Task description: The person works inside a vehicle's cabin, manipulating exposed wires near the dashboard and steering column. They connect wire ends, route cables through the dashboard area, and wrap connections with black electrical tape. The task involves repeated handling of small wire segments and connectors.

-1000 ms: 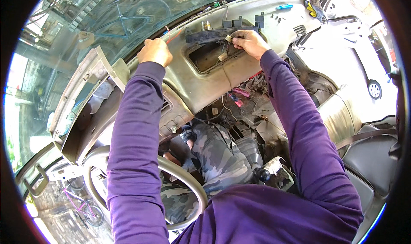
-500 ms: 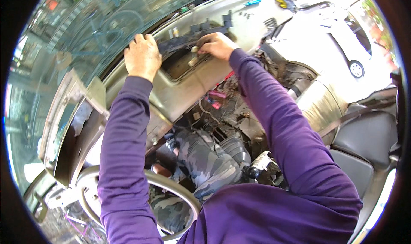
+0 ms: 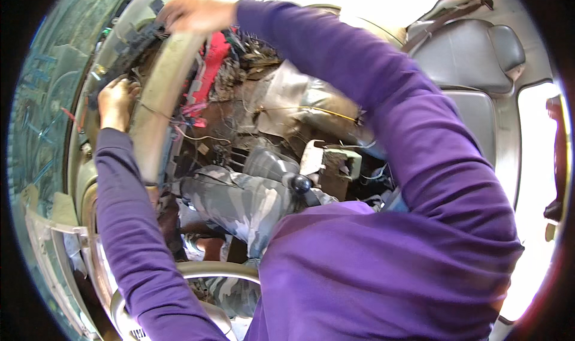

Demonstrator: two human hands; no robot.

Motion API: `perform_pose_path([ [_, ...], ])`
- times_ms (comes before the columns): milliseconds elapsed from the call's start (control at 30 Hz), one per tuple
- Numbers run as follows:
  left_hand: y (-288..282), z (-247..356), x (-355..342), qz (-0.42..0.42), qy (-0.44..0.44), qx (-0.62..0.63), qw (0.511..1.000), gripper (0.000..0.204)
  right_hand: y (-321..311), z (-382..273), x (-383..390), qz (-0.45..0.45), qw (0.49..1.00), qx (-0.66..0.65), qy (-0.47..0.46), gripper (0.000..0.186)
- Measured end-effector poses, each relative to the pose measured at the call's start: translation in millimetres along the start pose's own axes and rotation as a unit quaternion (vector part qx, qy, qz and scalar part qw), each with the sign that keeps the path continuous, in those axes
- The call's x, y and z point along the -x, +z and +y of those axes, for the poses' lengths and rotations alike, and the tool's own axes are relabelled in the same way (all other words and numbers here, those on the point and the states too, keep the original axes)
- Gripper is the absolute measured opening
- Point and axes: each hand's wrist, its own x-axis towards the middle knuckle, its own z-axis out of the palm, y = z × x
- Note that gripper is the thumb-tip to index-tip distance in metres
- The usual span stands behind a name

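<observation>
My left hand point(image 3: 117, 101) has its fingers curled at the lower part of the long black plastic piece point(image 3: 120, 56) on the dashboard; what it grips is hidden. Beyond it, my right hand point(image 3: 197, 13) is over the piece's upper end, smeared by motion, so its fingers are unclear. The beige dashboard point(image 3: 156, 131) runs up the left side, with thin wires hanging from it. Beside it lies a bright red bundle point(image 3: 209, 65) among exposed wiring and metal.
The windscreen point(image 3: 42, 131) borders the far left. A steering wheel point(image 3: 227, 269) sits low, near my camouflage-clad leg point(image 3: 227, 203). The gear lever knob point(image 3: 300, 183) stands centrally, beside a loose boxy housing point(image 3: 338, 173). A grey seat point(image 3: 455, 59) and door opening are at right.
The view has swung, so the dashboard now runs vertically at left. My right hand has moved along the black piece to its far end; my left hand stays beside the piece, fingers more curled.
</observation>
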Motion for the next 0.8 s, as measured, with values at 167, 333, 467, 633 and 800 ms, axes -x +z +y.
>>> perform_pose_path([
  [167, -27.8, -20.5, -36.0, -0.028, -0.043, 0.004, 0.999, 0.026, -170.5, -29.1, 199.9, -0.122, 0.958, 0.198, 0.166, 0.051],
  [333, -10.3, 1.6, -34.5, -0.032, 0.023, -0.199, 0.979, 0.039, -180.3, -76.1, 429.2, -0.149, 0.841, 0.338, 0.395, 0.036],
  [467, 0.0, 9.8, -13.8, -0.051, 0.059, -0.308, 0.948, 0.035, -119.0, -73.5, 541.5, -0.165, 0.67, 0.276, 0.669, 0.032],
  [633, -29.4, -5.5, -34.2, -0.013, -0.091, -0.181, 0.979, 0.022, -92.9, -28.3, 659.3, -0.189, 0.653, 0.26, 0.686, 0.026],
  [800, -38.7, -22.6, -43.8, -0.042, -0.089, -0.058, 0.993, 0.01, -71.9, -48.1, 625.4, -0.11, 0.672, 0.183, 0.709, 0.028],
])
